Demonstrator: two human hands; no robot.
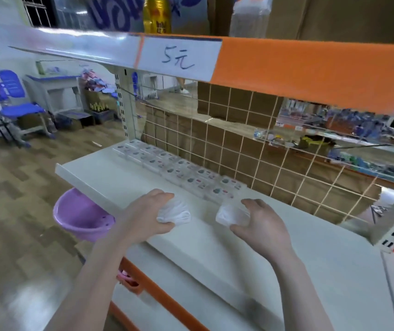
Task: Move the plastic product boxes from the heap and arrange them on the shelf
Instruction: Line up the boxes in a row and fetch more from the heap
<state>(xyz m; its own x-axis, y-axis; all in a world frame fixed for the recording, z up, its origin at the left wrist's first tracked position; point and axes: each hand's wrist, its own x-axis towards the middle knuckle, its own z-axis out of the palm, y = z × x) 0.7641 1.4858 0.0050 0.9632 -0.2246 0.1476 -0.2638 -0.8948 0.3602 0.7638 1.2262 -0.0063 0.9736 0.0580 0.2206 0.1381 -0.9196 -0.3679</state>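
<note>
A clear plastic box (pixel 174 212) is gripped in the curled left hand (pixel 147 215), another box (pixel 233 215) in the right hand (pixel 259 225), both just in front of the arranged row of boxes (pixel 181 174) on the white shelf (pixel 110 180). Risk is judged: the row could be knocked askew if either box is set down carelessly.

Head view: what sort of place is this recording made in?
Most likely a small shop being stocked. A handwritten price label reading 5元 sits on the upper shelf edge, clear plastic product boxes lie in rows on the white shelf, and the wire grid back panel shows more goods beyond.
</note>
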